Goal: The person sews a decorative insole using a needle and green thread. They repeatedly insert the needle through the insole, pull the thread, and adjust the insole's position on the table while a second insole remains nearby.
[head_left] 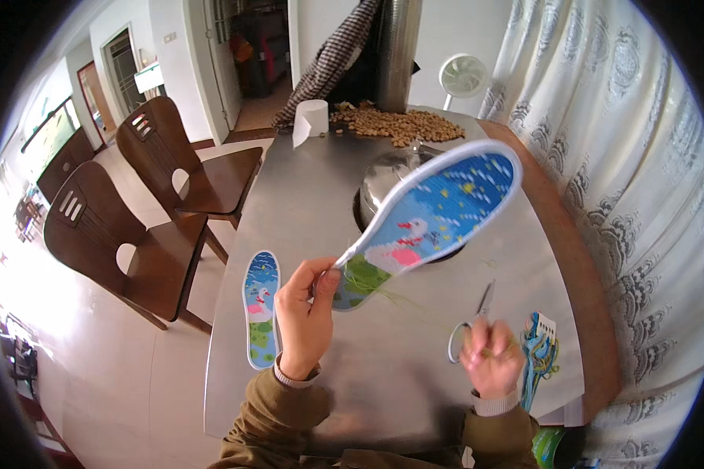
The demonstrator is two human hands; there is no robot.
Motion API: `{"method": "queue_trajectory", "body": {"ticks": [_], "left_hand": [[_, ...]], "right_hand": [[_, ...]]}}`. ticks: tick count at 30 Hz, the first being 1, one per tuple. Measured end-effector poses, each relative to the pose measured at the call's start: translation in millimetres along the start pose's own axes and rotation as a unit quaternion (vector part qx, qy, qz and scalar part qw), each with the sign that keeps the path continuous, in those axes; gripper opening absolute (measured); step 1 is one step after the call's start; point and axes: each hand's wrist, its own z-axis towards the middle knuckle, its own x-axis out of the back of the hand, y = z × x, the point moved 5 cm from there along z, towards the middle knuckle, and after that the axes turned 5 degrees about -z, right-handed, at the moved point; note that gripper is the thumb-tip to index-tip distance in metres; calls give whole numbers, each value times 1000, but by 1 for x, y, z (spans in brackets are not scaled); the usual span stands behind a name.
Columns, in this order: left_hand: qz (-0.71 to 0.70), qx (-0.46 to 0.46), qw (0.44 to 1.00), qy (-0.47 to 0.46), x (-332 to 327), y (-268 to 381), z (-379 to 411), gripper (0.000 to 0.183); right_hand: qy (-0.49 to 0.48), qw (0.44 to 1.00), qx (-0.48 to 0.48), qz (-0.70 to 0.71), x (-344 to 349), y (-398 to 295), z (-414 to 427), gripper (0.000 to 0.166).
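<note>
An embroidered insole (428, 217) with a duck on blue and green is raised over the table, its narrower end pinched between the thumb and fingers of my left hand (308, 311). Green threads trail from the insole towards the right. My right hand (493, 354) is blurred, its fingers curled, with a trace of green near them; whether it grips thread I cannot tell. Scissors (459, 340) lie beside and partly behind it. To its right is a bundle of colored embroidery floss (537, 357) on a white holder. A matching insole (261, 311) lies flat left of my left hand.
The metal-topped table (387, 352) holds a lidded metal pot (384, 176), partly behind the raised insole. Farther back are a toilet paper roll (312, 119), a heap of peanuts (405, 124) and a metal flue pipe (398, 58). Wooden chairs (158, 264) stand left; a curtain (616, 176) hangs right.
</note>
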Motion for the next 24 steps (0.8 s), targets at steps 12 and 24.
{"method": "queue_trajectory", "body": {"ticks": [12, 24], "left_hand": [[-262, 101, 957, -77, -10, -7, 6, 17], [-325, 158, 914, -184, -31, 3, -12, 18]], "right_hand": [[60, 821, -447, -349, -34, -27, -21, 25], [111, 980, -148, -72, -50, 42, 97, 32]]}}
